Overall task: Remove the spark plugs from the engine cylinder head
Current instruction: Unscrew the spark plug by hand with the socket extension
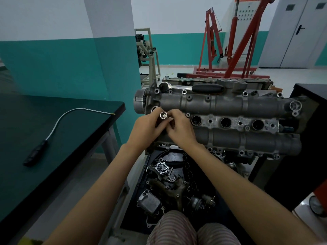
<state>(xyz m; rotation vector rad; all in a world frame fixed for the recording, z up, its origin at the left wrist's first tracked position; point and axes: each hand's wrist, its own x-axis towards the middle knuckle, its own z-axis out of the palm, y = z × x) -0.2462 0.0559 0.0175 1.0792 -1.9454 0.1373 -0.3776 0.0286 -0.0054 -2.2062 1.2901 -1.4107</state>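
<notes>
The grey engine cylinder head (228,105) lies across the middle of the view with three open spark plug wells (226,122) showing in a row. Both hands meet over its left end. My left hand (147,129) grips a silver spark plug socket (163,115), whose open end faces the camera. My right hand (179,127) pinches the same socket from the right side. The leftmost well is hidden under my hands. A ratchet wrench (192,87) with a black handle rests on the far edge of the head.
A dark green table (58,124) stands at the left and carries a flexible pickup tool (53,129) with a black handle. Below the head, a black tray (177,188) holds several loose engine parts. A red engine hoist (230,45) stands behind. A black cabinet (307,138) is at the right.
</notes>
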